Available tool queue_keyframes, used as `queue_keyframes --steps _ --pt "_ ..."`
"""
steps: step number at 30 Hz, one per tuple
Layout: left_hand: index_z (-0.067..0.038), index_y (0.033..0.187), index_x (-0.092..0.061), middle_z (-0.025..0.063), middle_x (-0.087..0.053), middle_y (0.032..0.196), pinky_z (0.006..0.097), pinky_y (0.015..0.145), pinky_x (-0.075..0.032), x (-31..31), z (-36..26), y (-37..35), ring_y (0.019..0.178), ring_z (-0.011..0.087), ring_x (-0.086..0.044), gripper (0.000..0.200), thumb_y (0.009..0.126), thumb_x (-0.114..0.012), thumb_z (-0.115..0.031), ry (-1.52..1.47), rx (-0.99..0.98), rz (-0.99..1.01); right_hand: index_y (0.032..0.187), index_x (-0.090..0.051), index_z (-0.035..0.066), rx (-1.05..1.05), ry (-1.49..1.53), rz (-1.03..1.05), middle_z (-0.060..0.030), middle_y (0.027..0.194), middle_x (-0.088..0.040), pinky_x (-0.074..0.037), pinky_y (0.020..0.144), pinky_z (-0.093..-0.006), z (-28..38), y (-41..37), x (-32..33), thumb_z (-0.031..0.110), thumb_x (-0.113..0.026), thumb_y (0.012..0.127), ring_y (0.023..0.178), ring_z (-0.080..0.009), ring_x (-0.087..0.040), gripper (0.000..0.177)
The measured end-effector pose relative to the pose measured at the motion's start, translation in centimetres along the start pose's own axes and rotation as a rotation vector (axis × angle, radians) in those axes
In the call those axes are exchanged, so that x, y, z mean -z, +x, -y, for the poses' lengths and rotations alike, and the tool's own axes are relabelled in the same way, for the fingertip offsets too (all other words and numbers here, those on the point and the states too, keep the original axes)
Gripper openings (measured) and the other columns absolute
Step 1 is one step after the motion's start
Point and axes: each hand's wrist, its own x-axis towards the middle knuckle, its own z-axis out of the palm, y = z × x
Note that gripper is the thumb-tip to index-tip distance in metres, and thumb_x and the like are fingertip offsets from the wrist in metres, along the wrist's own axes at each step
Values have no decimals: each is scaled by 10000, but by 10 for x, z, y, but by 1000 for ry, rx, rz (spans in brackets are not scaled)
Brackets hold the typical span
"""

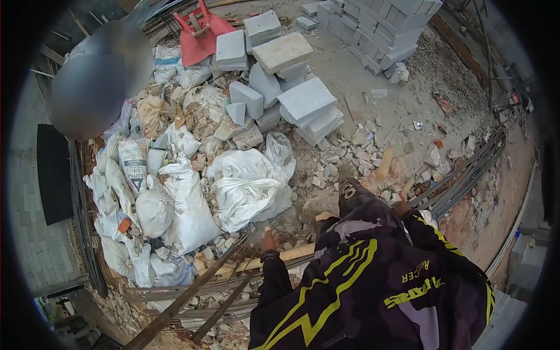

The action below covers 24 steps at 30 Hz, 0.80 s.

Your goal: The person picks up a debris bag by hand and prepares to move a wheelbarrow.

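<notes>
My left hand [269, 240] is held out at the lower middle, just right of two thin dark bars and below a large white sack [248, 189]. Its fingers point up, but they are too small to read, and I see nothing clearly held. My right hand [401, 206] is beside my dark sleeve at the right, near a bundle of metal rods [461, 178]. Its fingers are partly hidden by the sleeve and indistinct. Between the hands, my dark shoe [349, 192] stands on rubble, and a wooden pole [294, 253] lies low beside my left wrist.
Filled white sacks [189, 204] and rubble cover the left. Grey blocks [309, 105] are piled ahead, with a taller block stack [388, 29] behind. A red wheelbarrow [204, 35] stands at the top. Gravel [455, 70] lies at the upper right.
</notes>
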Motion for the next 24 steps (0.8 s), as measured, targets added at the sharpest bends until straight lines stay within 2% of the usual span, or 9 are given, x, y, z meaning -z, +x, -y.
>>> queue_keyframes --steps 2,5,10,12,14,16,18,21,24 --pt "-6 1221 -409 129 -562 1114 322 683 -446 -6 -12 1 952 239 -562 643 815 -492 -498 -54 -71 80 848 -631 72 -34 -160 176 -136 856 -618 -470 725 -391 -11 19 -23 235 -460 783 828 -291 -596 245" --pt "-14 1212 -419 126 -580 1075 326 676 -445 -11 -9 -10 937 235 -571 656 810 -482 -529 -103 -58 19 875 -629 65 -327 352 -40 -163 862 -615 -467 736 -400 -96 104 -204 238 -439 790 833 -312 -598 271" --pt "-30 1218 -426 125 -589 1040 329 627 -440 -1 47 -53 882 221 -585 642 817 -449 -530 -195 194 -138 877 -645 76 -307 313 19 -161 882 -622 -462 767 -377 -89 132 -146 208 -503 731 864 -300 -595 243" --pt "-35 1227 -421 135 -572 1066 330 611 -447 5 92 -59 839 211 -585 643 823 -412 -535 -269 314 -187 891 -649 82 -277 383 -9 -164 876 -625 -467 758 -366 -54 108 -55 188 -534 702 851 -303 -600 245" --pt "-31 1237 -406 143 -561 1078 325 621 -461 7 120 -60 833 222 -581 663 822 -396 -548 216 489 -302 905 -654 88 -291 489 -36 -167 869 -629 -473 748 -356 -24 86 25 167 -565 673 838 -306 -605 261" --pt "-25 1241 -399 149 -555 1084 327 635 -468 4 133 -73 838 232 -577 681 820 -384 -560 564 615 -353 921 -662 116 -438 659 -29 -159 871 -637 -478 756 -354 -15 86 59 174 -587 636 814 -295 -615 301" --pt "-16 1238 -399 153 -553 1086 337 654 -468 -15 127 -78 853 242 -573 698 817 -377 -573 601 539 -310 915 -671 127 -400 667 -20 -140 926 -630 -448 829 -350 -29 109 47 159 -580 634 904 -274 -592 297" --pt "-3 1235 -398 160 -550 1088 350 682 -468 -58 107 -77 876 256 -566 725 813 -365 -592 389 360 -222 899 -675 134 -389 712 21 -150 904 -632 -461 801 -347 -32 120 63 161 -577 635 875 -285 -600 284" --pt "10 1231 -398 166 -547 1091 364 710 -469 -110 70 -76 899 271 -559 752 808 -354 -611 91 262 -164 897 -674 137 -205 601 -153 -159 857 -636 -487 720 -350 -59 134 57 188 -583 645 793 -291 -619 273"
